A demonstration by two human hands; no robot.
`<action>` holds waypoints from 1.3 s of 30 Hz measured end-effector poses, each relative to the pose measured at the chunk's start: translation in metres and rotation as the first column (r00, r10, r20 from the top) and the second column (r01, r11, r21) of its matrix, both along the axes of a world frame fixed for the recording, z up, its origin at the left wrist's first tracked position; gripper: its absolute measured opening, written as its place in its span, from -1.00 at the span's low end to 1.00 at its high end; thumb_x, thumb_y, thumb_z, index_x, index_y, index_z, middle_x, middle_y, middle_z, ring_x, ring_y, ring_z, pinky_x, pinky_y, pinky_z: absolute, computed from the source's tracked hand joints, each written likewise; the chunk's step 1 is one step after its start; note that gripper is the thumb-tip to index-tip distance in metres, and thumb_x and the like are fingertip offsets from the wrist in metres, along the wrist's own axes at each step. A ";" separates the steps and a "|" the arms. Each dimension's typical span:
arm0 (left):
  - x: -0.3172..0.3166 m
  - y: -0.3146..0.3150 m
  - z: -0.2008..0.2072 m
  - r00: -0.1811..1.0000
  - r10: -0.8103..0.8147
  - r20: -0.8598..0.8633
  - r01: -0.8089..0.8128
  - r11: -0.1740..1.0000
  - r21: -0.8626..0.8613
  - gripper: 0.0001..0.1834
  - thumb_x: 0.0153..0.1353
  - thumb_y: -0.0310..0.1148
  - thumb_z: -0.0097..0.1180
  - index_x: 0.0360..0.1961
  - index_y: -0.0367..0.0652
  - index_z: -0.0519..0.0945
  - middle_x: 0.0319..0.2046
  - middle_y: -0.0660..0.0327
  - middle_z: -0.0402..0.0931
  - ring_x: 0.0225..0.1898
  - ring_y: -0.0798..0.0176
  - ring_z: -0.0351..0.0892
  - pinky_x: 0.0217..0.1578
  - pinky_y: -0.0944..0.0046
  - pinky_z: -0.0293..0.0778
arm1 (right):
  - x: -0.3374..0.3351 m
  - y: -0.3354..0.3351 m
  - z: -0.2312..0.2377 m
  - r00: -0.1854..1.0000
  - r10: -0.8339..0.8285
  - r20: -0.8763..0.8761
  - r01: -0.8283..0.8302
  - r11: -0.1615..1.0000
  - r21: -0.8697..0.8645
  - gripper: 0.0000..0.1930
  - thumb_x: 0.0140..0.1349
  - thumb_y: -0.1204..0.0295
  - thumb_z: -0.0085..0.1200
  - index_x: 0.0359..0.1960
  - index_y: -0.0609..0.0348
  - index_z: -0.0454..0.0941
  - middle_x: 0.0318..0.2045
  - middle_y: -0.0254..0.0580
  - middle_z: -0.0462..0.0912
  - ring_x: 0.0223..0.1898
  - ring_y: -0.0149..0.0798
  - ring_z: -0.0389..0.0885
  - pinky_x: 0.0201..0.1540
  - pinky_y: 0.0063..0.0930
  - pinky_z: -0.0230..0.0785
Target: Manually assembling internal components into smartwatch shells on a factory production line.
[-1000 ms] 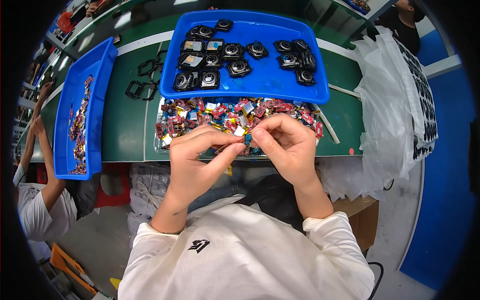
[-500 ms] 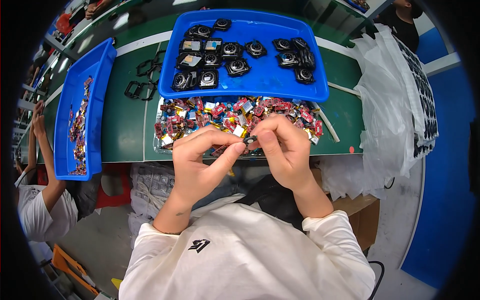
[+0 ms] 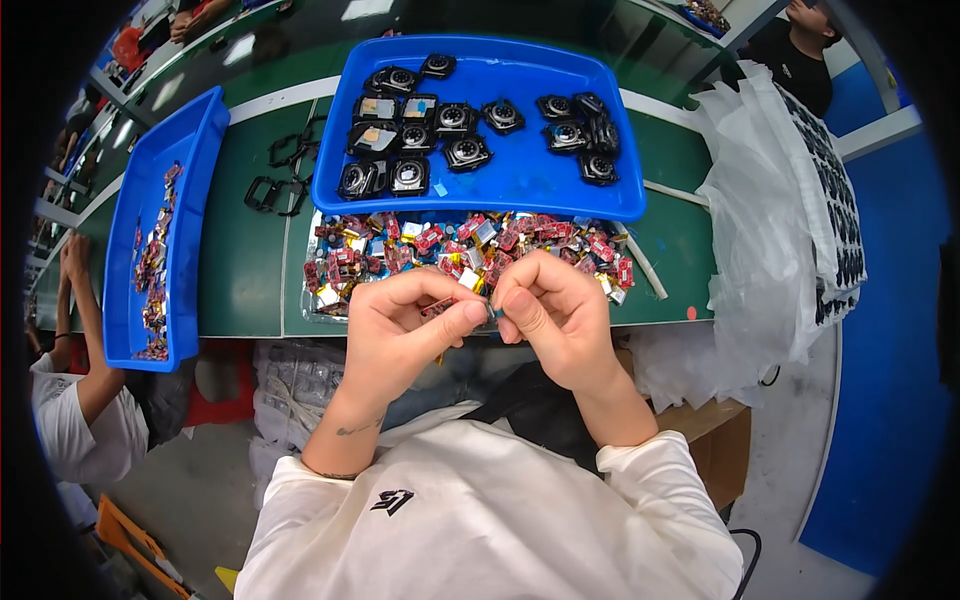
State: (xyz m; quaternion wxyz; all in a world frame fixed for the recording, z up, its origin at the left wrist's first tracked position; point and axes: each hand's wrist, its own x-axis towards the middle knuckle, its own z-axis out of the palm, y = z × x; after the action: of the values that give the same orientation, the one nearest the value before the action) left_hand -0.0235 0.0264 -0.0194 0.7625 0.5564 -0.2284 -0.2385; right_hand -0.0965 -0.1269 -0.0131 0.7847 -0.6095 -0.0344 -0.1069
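My left hand is closed in a pinch at the near edge of the table. A small red circuit board shows between its thumb and fingers, partly hidden by them. My right hand is also pinched, its fingertips almost meeting the left ones. A tiny dark and bluish bit shows at those tips, too small to name. Just beyond my hands lies a pile of small red circuit boards with silver and yellow parts in a clear tray. Behind it, a blue tray holds several black watch bodies.
A second blue tray at the left holds more small parts. Black frames lie between the trays. At the right are stacked sheets of black parts under white plastic film. A co-worker's arms are at far left.
The small dark, round-ended piece seen between my fingertips is now mostly covered. My fingers have drawn closer together. The whole view has shifted slightly, so the trays appear lower.
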 end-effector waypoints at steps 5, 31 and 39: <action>0.001 0.000 0.000 0.997 -0.082 0.012 0.083 0.991 -0.104 -0.96 0.05 -0.62 0.19 -0.44 -0.36 0.58 -0.48 0.21 0.49 -0.51 0.47 0.41 -0.55 0.51 0.36 | 0.009 -0.007 -0.008 0.934 -0.319 0.160 0.356 0.869 -0.345 -0.96 0.18 0.56 0.04 -0.41 0.26 0.46 -0.57 -0.29 0.49 -0.52 -0.47 0.42 -0.54 -0.62 0.23; 0.007 0.006 0.001 0.997 0.075 0.019 -0.071 0.984 -0.166 -0.97 0.05 -0.63 0.15 -0.44 -0.36 0.57 -0.33 0.15 0.46 -0.47 0.45 0.42 -0.55 0.52 0.38 | 0.056 -0.064 0.027 0.976 -0.217 -0.026 0.204 0.947 -0.247 -0.55 0.05 0.69 -0.05 0.06 0.31 0.40 -0.40 -0.25 0.53 -0.43 -0.45 0.54 -0.40 -0.62 0.46; 0.003 -0.013 0.009 0.953 0.236 0.192 -0.215 0.969 -0.123 -0.94 0.02 -0.65 0.16 -0.43 -0.34 0.61 -0.07 0.05 0.43 -0.20 0.42 0.46 -0.33 0.52 0.41 | 0.037 -0.011 0.013 0.958 -0.281 0.065 0.288 0.941 -0.179 -0.73 0.11 0.68 0.09 -0.11 0.33 0.53 -0.27 -0.23 0.61 -0.31 -0.53 0.56 -0.29 -0.70 0.46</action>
State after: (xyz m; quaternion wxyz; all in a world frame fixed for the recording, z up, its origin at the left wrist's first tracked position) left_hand -0.0205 0.0133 -0.0102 0.7842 0.5613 -0.2523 -0.0793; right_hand -0.0597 -0.1379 0.0002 0.6997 -0.6767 0.0289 -0.2273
